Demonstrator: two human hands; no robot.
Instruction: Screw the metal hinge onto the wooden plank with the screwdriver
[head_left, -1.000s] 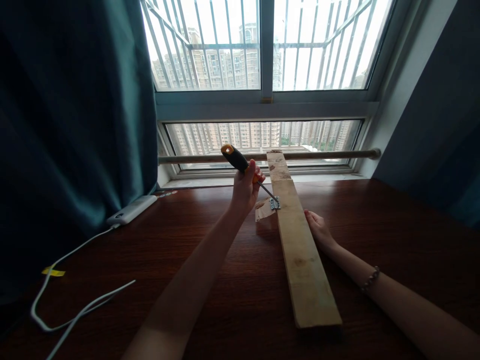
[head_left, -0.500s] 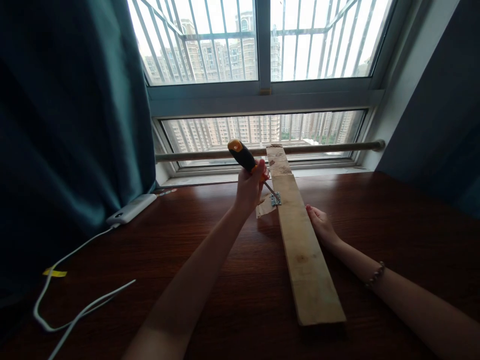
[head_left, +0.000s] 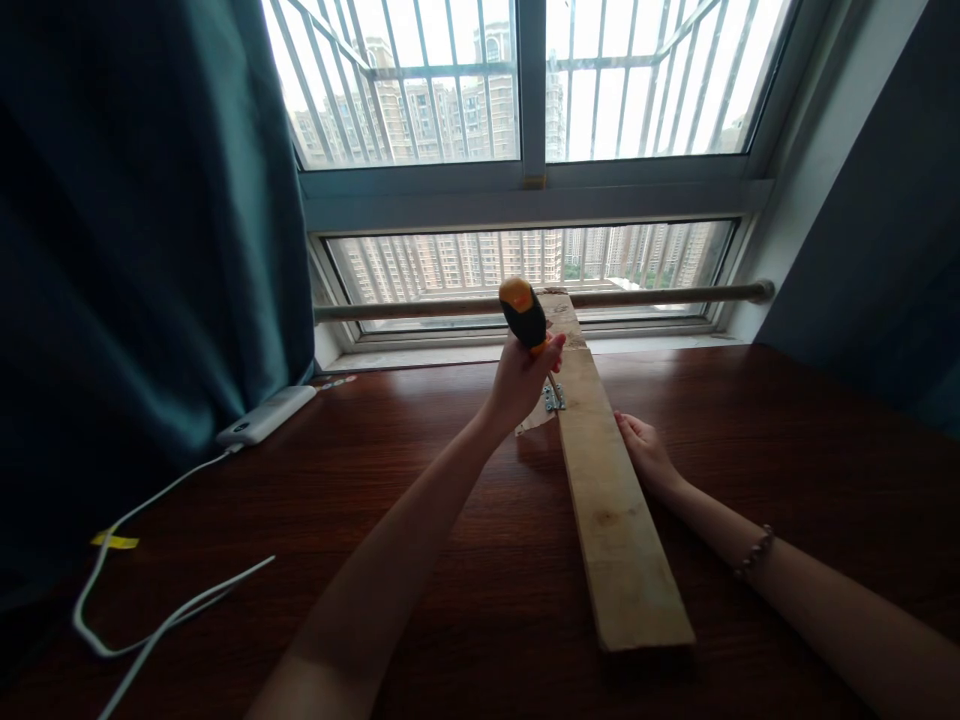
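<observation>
My left hand (head_left: 523, 378) is closed around a screwdriver (head_left: 523, 315) with a black and orange handle. Its shaft slants down to a small metal hinge (head_left: 554, 397) at the left edge of a long wooden board (head_left: 611, 490); I cannot make out exactly where the tip sits. A pale torn piece (head_left: 534, 420), perhaps cardboard, lies beside the hinge, partly behind my left hand. On the board's right side, my right hand (head_left: 646, 452) is closed with its fingertips against the edge. The fingers' undersides are hidden.
The board lies on a dark reddish wooden surface (head_left: 450, 590), its far end near a horizontal rail (head_left: 667, 296) before the window. At left are a white power strip (head_left: 268, 415), its white cable (head_left: 94, 600), yellow tape (head_left: 115, 541) and a blue curtain (head_left: 247, 250).
The screwdriver handle has swung right and stands more upright, with my left hand moving right along with it. My right hand and the board keep their places; the whole view shifts slightly.
</observation>
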